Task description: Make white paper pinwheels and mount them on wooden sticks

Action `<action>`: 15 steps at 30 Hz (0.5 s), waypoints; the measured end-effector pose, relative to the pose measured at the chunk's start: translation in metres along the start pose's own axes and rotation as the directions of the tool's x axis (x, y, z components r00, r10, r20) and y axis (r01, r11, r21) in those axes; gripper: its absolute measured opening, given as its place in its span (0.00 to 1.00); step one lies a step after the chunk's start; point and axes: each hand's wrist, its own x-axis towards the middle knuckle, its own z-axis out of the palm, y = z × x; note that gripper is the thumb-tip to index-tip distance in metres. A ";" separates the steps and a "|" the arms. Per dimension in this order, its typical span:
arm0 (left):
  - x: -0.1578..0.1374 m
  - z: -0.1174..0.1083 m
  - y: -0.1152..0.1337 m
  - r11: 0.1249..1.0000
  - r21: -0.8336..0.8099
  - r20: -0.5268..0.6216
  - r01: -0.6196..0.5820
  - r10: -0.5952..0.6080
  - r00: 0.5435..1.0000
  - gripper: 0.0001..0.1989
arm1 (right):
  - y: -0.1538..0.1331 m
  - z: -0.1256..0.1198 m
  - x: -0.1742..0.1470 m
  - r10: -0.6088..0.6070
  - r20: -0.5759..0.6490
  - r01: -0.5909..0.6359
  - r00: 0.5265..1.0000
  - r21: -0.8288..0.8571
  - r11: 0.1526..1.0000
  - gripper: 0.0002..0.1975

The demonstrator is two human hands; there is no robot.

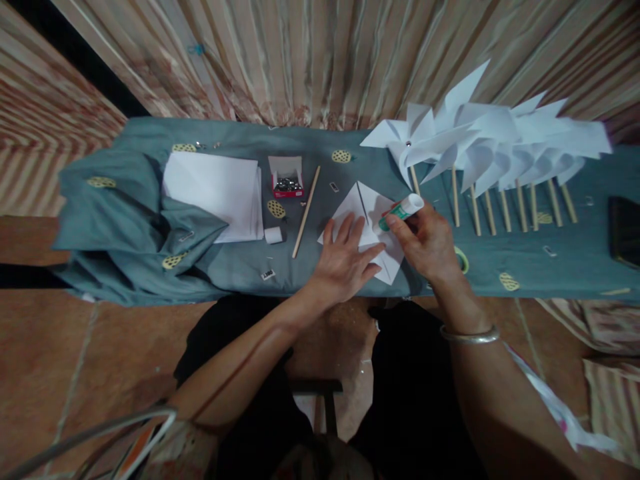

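A white paper square (354, 203) with cuts running in from its corners lies on the cloth in front of me. My left hand (346, 257) rests flat on its left and lower part, fingers spread. My right hand (429, 241) is closed around a glue stick (403, 211), white with a green label, tilted with its lower end at the paper's right half. Whether the tip touches the paper is hard to make out. To the left lie a wooden stick (306, 212) and a small white cap (273, 235).
A stack of white paper (215, 190) lies at the left, partly under a cloth fold. Near it stands an open red box (287, 185) of metal pins. Several paper pinwheels (493, 143) on sticks lie at the right, near a green tape roll (462, 260) and a dark object (624, 230).
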 end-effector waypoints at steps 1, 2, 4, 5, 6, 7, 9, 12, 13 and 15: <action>0.000 0.000 0.000 1.000 0.001 -0.002 -0.001 0.001 1.000 0.21 | 0.001 0.000 0.000 0.003 0.001 -0.003 1.000 0.006 1.000 0.17; 0.000 0.000 0.000 1.000 0.001 -0.006 -0.002 0.002 1.000 0.21 | 0.002 0.000 0.000 0.004 0.001 -0.004 1.000 0.013 1.000 0.17; -0.001 0.001 0.000 1.000 -0.001 -0.014 -0.001 0.001 1.000 0.21 | 0.002 0.001 0.000 0.002 -0.004 -0.002 1.000 0.020 1.000 0.16; -0.001 0.002 0.000 1.000 -0.002 -0.018 -0.001 0.000 1.000 0.21 | 0.003 0.001 0.000 0.001 -0.009 -0.001 1.000 0.016 1.000 0.15; -0.001 0.002 0.000 1.000 -0.002 -0.019 0.000 0.000 1.000 0.21 | 0.003 0.001 0.000 0.000 -0.014 0.000 1.000 0.006 1.000 0.15; -0.001 0.002 0.000 1.000 -0.001 -0.017 0.000 0.000 1.000 0.21 | 0.003 0.001 -0.001 0.000 -0.018 0.000 1.000 -0.007 1.000 0.15; 0.000 0.002 0.000 1.000 0.004 -0.013 0.001 -0.001 1.000 0.22 | 0.003 0.001 -0.002 0.004 -0.020 -0.005 1.000 -0.025 1.000 0.16; 0.000 0.002 0.000 1.000 0.010 -0.019 -0.003 0.003 1.000 0.22 | 0.001 0.001 -0.004 0.016 -0.018 -0.016 1.000 -0.029 0.999 0.17; 0.000 0.002 0.000 1.000 0.009 -0.022 -0.006 0.006 1.000 0.22 | 0.000 0.001 -0.004 0.019 -0.021 -0.020 1.000 -0.028 0.999 0.17; 0.000 0.002 -0.001 1.000 0.005 -0.024 -0.008 0.009 1.000 0.22 | -0.002 0.001 -0.005 0.024 -0.033 -0.025 0.999 -0.020 0.999 0.18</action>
